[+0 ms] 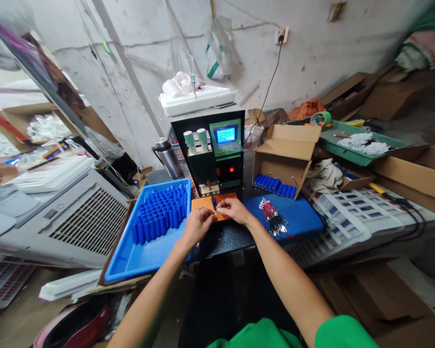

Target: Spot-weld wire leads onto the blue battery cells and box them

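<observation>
Under the electrode tips of a black spot welder (232,176) stands a small blue battery cell (213,202), over an orange plate (200,202). My right hand (235,211) comes from the right, its fingertips pinched at the side of the cell. Close by on the left is my left hand (198,221), thumb and fingers pressed together near the cell's lower end; whatever is between them is too small to make out. A bundle of red and black wire leads (273,216) lies right of my right hand on a blue pad (304,217).
Left of the welder, a blue tray (159,258) holds rows of blue cells (163,212). An open cardboard box (288,152) with wired cells stands at right. A steel flask (170,157) is behind the tray. Farther right sits a green tray (362,157) of white parts.
</observation>
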Tool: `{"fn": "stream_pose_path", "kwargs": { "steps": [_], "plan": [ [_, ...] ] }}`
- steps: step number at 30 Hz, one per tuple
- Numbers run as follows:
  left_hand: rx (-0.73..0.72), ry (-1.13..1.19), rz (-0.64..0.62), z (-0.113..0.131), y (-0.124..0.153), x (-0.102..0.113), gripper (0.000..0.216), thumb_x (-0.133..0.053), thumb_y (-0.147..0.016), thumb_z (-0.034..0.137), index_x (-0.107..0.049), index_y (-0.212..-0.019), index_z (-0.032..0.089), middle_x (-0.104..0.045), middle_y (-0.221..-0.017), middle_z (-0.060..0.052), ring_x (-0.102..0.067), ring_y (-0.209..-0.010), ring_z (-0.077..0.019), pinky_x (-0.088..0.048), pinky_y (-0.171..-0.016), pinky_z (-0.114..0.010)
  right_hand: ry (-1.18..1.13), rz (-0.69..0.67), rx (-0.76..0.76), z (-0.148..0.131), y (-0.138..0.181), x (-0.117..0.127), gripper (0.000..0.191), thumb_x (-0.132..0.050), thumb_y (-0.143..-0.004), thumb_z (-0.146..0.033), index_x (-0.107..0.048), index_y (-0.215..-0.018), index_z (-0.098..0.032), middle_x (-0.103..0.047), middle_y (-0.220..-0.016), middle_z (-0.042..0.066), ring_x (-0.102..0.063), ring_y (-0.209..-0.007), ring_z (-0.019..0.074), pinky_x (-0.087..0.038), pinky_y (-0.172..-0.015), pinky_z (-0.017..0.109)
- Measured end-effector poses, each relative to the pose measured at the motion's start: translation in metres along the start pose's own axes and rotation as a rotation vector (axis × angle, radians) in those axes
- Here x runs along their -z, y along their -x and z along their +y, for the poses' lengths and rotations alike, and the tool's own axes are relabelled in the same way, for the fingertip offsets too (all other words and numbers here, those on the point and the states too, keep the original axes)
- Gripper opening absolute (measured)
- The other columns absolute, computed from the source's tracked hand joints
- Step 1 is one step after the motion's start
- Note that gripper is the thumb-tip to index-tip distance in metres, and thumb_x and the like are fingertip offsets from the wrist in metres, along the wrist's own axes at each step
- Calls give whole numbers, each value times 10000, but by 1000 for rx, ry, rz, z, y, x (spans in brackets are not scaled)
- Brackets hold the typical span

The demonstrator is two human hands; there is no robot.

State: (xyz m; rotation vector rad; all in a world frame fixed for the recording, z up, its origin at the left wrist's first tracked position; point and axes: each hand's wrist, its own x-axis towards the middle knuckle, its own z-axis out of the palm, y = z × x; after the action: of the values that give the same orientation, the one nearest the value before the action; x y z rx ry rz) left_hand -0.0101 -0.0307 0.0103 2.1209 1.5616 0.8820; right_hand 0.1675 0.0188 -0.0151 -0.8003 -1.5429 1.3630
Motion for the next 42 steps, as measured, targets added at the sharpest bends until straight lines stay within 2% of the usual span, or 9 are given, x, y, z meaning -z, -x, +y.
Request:
{"fn": "stream_pose_path", "kwargs": {
  "steps": [7,11,13,15,19,23,27,33,42],
  "plan": [
    [-54,-39,65,4,-4,-10,101,-561,-819,211,-641,-775,167,-615,-748,-31,-570,-702,-160,-443,-667,-283,23,21,5,0,3,-4,208,-667,-691,-357,-659,-723,-151,-654,-694,20,-562,-634,140,-438,-625,259],
    [-148,-84,120,-1,3,-7,155,-580,-810,228,-640,-943,178,-604,-1051,-93,-571,-1046,-230,-474,-913,-370,-12,106,6,-1,3,-2,202,-670,-681,-361,-643,-683,-160,-619,-649,5,-515,-579,122,-401,-565,239],
    [-172,-84,77,-5,3,-7,309,-577,-804,210,-625,-1109,193,-542,-1241,-117,-497,-1219,-259,-435,-1013,-407,-77,129,-23,-1,2,0,204,-675,-669,-364,-636,-676,-164,-586,-604,-8,-470,-521,108,-362,-507,227],
    [-179,-58,11,-9,0,-9,446,-559,-804,183,-572,-1249,202,-505,-1323,-125,-477,-1260,-264,-421,-1041,-421,-158,142,-57,0,2,1,205,-679,-655,-364,-633,-673,-166,-561,-575,-17,-426,-476,94,-317,-457,215],
    [-152,15,-10,-12,-7,-18,522,-558,-784,151,-537,-1305,188,-606,-1131,-108,-595,-1017,-222,-494,-909,-383,-298,180,-118,1,2,4,210,-694,-636,-357,-620,-678,-166,-543,-562,-24,-394,-450,77,-250,-407,194],
    [-99,103,-6,-7,-6,-21,465,-544,-794,162,-562,-1259,176,-627,-860,-33,-585,-756,-159,-501,-740,-300,-368,215,-143,1,1,4,240,-712,-642,-376,-604,-679,-165,-521,-548,-38,-378,-436,64,-228,-388,181],
    [10,203,27,-1,-9,-15,327,-525,-865,308,-619,-1139,156,-672,-894,-42,-622,-813,-174,-498,-766,-295,-374,257,-153,0,-2,3,274,-727,-635,-400,-598,-685,-162,-526,-551,-38,-384,-437,60,-223,-385,176],
    [93,244,21,-5,-28,-11,316,-626,-790,457,-614,-701,154,-577,-634,7,-524,-589,-128,-428,-566,-238,-307,303,-154,1,-6,0,294,-703,-621,-430,-590,-669,-163,-527,-560,-28,-389,-452,67,-235,-387,180],
    [142,407,103,1,-26,-15,294,-620,-780,426,-678,-837,143,-667,-727,-20,-582,-671,-155,-470,-622,-251,-289,351,-153,-1,-7,-6,289,-700,-613,-423,-579,-678,-169,-537,-569,-20,-382,-447,73,-227,-393,195]
  ]
}}
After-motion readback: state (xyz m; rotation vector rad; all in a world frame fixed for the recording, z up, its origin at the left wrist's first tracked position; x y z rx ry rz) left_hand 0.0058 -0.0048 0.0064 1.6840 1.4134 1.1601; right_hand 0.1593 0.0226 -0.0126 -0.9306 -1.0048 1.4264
